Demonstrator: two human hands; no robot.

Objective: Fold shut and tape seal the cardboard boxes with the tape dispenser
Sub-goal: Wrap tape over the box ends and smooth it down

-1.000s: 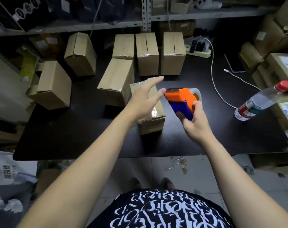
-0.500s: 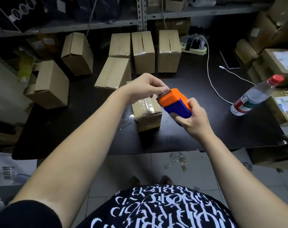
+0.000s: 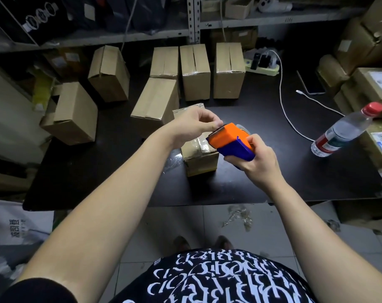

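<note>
The tape dispenser is held above the bench, gripped at its blue handle by the right hand. The fingers of the left hand are pinched narrow at its toothed edge. The cardboard box lies directly beneath, long axis running away from the person; a downward move is judged necessary.

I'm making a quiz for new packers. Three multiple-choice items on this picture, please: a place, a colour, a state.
1. Where is the water bottle? A in a sink; B on a chair; C at the right of the table.
2. What colours is the tape dispenser? A orange and blue; B green and white; C all black.
3. What does the right hand do? A lies flat on the table; B grips the tape dispenser; C holds the bottle.
Key: C, it leans at the table's right side; A, orange top over a blue body; B, its fingers curl round the blue body.
</note>
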